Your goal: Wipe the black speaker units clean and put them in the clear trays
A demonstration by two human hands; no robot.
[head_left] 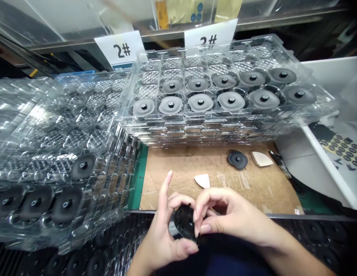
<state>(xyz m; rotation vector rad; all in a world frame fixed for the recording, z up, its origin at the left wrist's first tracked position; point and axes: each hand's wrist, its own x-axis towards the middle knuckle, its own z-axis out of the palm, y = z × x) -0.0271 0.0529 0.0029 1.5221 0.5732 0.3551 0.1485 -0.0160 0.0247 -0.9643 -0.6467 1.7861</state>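
Above my lap, my left hand (pixel 167 230) holds a glossy black rounded plastic part (pixel 184 221) between its thumb and fingers, the index finger pointing up. At the part's right edge, my right hand (pixel 218 214) pinches with thumb and fingertips, covering that side of it. Whether a smaller piece sits between those fingertips is hidden. Just beyond my hands, a white wedge-shaped pad (pixel 203 180) lies on the brown cardboard (pixel 167 168). Farther back on the cardboard are a dark grey rounded part with a centre stud (pixel 237 159) and a cream wedge-shaped pad (pixel 261 158).
Stacked clear trays (pixel 195 124) stand behind the cardboard, the top one holding several grey parts. Another clear tray stack (pixel 103 184) rises at left. Two "#" paper labels hang behind, including a 2# label (pixel 122 50). A white bin (pixel 331 165) with sticker sheets is at right.
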